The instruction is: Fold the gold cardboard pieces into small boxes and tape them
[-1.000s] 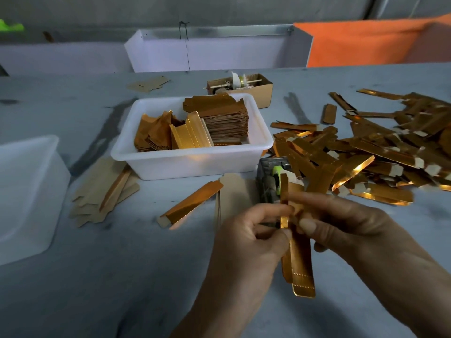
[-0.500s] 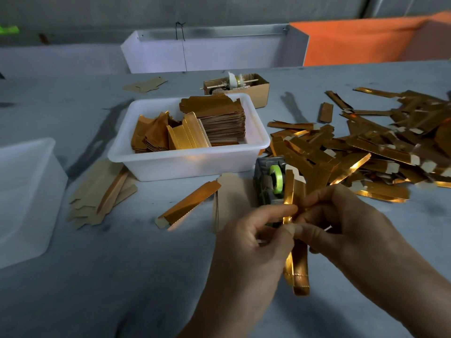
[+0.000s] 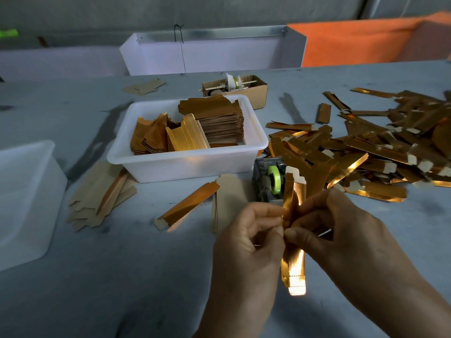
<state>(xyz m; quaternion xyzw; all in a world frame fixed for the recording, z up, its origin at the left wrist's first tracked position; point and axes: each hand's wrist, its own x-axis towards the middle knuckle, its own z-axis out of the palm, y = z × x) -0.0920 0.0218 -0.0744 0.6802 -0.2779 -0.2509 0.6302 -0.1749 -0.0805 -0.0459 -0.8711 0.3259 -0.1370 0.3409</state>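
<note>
A long gold cardboard piece (image 3: 294, 262) stands upright between my hands, half folded along its length, above the grey table. My left hand (image 3: 246, 240) pinches its middle from the left with thumb and forefinger. My right hand (image 3: 341, 235) pinches the same spot from the right. Just behind it sits a grey tape dispenser (image 3: 268, 181) with a green tape roll. A white tub (image 3: 185, 164) holds stacked flat gold blanks. A big heap of folded gold boxes (image 3: 366, 147) lies at the right. One folded gold box (image 3: 188, 206) lies left of the dispenser.
Flat brown blanks (image 3: 97, 198) lie left of the tub. A translucent plastic bin (image 3: 22, 196) stands at the far left. A small cardboard box (image 3: 246, 89) with a tape spool sits behind the tub. A white partition (image 3: 207, 52) and an orange panel (image 3: 353, 42) close the back.
The gold piece has been drawn upward between my hands, so less of it hangs below my fingers. Both hands have closed in on its middle.
</note>
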